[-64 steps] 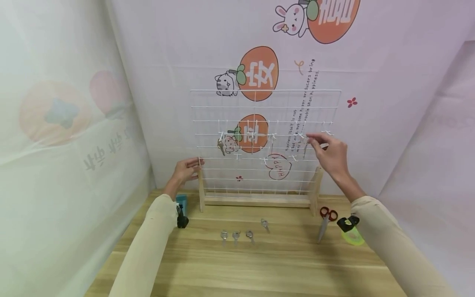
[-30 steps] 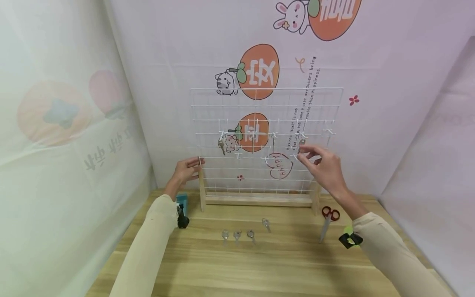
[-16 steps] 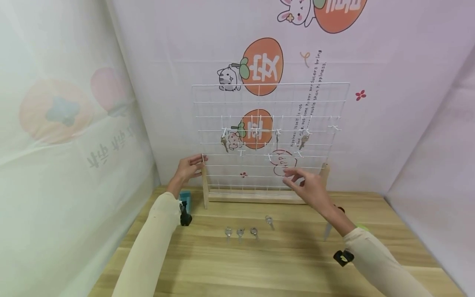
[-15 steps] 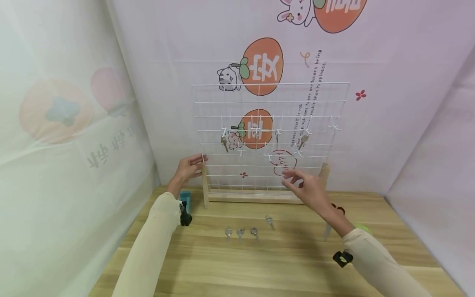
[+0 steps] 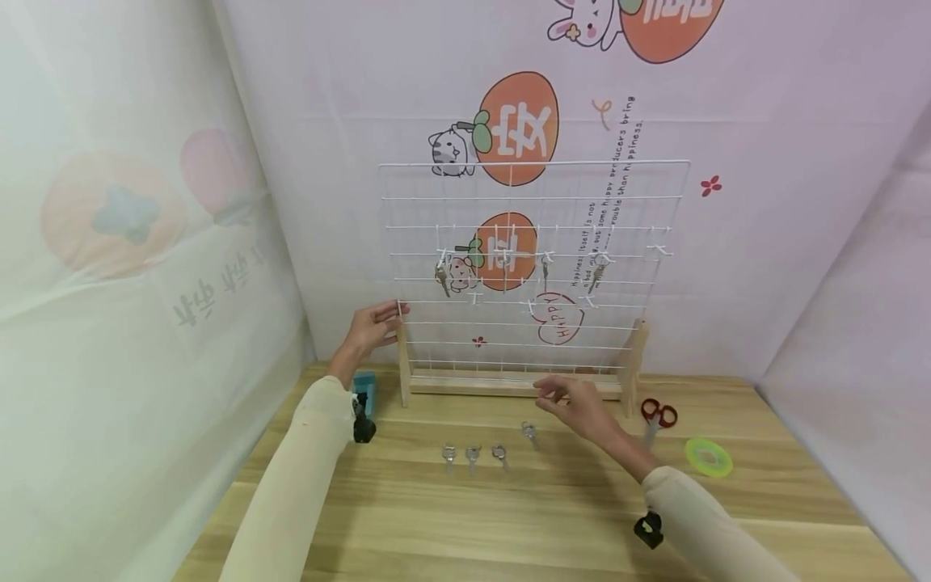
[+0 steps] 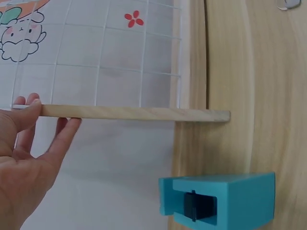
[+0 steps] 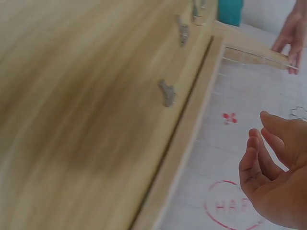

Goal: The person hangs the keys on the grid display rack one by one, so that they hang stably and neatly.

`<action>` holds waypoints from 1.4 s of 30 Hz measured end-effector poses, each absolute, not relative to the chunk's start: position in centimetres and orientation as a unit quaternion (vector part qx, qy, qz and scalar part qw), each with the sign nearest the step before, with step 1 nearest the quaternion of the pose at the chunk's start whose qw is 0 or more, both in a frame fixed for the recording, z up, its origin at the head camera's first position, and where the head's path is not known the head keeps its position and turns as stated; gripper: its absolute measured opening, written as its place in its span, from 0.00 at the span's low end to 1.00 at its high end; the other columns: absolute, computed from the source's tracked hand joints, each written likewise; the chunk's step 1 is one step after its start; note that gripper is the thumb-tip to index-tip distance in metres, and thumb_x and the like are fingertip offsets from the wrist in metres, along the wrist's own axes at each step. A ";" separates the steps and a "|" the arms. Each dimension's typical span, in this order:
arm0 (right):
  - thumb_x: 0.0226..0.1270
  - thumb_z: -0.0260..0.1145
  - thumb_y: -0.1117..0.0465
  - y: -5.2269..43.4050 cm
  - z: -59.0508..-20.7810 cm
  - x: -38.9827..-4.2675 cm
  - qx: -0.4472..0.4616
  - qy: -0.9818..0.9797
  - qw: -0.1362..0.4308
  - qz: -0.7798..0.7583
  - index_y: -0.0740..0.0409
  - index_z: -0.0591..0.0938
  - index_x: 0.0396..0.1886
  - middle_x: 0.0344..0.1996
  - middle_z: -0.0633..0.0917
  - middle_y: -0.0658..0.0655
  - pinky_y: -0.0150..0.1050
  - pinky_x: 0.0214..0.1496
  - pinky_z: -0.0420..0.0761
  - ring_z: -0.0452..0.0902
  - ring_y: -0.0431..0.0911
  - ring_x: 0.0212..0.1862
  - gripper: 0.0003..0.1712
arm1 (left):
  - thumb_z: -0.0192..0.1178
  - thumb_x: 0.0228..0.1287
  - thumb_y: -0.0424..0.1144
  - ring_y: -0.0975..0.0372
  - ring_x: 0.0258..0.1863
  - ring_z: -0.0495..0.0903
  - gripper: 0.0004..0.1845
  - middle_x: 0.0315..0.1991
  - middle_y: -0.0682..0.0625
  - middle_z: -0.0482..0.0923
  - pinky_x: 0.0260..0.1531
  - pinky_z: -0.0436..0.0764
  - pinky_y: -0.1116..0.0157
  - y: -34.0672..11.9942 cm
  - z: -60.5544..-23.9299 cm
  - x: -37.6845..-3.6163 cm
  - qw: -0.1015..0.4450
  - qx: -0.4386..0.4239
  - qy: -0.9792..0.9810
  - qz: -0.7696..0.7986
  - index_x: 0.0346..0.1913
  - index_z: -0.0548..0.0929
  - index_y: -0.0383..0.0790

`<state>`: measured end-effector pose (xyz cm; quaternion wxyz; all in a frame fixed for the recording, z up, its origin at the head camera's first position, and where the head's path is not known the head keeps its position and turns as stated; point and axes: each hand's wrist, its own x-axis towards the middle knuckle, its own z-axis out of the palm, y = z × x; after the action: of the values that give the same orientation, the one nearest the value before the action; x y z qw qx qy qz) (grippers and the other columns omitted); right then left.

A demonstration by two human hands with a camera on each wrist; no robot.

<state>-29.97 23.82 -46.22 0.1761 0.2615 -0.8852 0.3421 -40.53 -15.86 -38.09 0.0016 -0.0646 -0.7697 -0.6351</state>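
Our left hand grips the upright wire grid rack by its post; our right hand, fingers loosely spread, hovers over a key lying lengthwise toward us on the surface.

Staged recording booth, not a lived-in room: printed cartoon cloth backdrop at 12 o'clock, plain sheeting at 9 and 3. Wooden worktop w/ props only: wire grid rack, keys, scissors.
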 end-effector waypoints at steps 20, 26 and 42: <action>0.66 0.73 0.71 23.1 -52.8 -31.7 0.237 -0.907 0.054 0.343 0.73 0.86 0.47 0.35 0.89 0.61 0.36 0.39 0.86 0.85 0.48 0.37 0.12 | 0.56 0.78 0.28 0.50 0.71 0.73 0.24 0.69 0.41 0.77 0.62 0.80 0.48 -16.2 -39.3 -40.6 0.025 -0.112 -0.772 -0.626 0.74 0.74 0.37; 0.69 0.72 0.68 23.4 -53.1 -31.8 0.236 -0.912 0.042 0.333 0.69 0.88 0.47 0.34 0.89 0.57 0.35 0.40 0.85 0.84 0.46 0.37 0.10 | 0.56 0.78 0.28 0.50 0.71 0.73 0.25 0.69 0.42 0.77 0.62 0.80 0.49 -16.0 -39.2 -40.8 0.022 -0.110 -0.769 -0.630 0.74 0.73 0.37; 0.67 0.72 0.71 23.1 -52.6 -31.7 0.244 -0.907 0.017 0.343 0.65 0.85 0.43 0.36 0.88 0.59 0.34 0.39 0.83 0.82 0.45 0.37 0.06 | 0.57 0.78 0.29 0.51 0.71 0.73 0.25 0.69 0.43 0.77 0.62 0.80 0.49 -16.2 -39.1 -40.6 0.022 -0.100 -0.771 -0.629 0.75 0.73 0.39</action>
<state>-31.66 23.14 -52.61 0.0169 0.2440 -0.9070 0.3428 -40.62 -16.23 -39.09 0.0220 -0.1004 -0.7707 -0.6289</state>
